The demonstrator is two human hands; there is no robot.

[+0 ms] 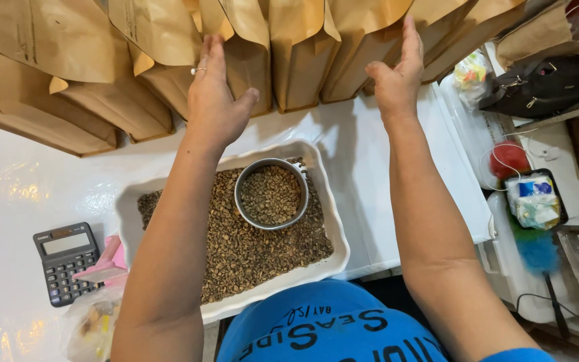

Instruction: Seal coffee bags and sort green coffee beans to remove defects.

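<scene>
Nearest you, the white tray [335, 221] of brown beans sits at the table [21, 194] edge, a round metal bowl [271, 194] of beans in its middle. Bare table lies beyond it. Your left hand [214, 100] and right hand [395, 74] reach forward, fingers straight and spread flat, pressing against the upright brown paper bags [296, 60], gripping nothing.

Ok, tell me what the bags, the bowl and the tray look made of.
Bags: brown kraft paper, matte, creased at the folds.
Bowl: metal, probably steel; grey rim with a dull sheen.
Tray: white and glossy, likely plastic or enamel; cannot tell which.
</scene>
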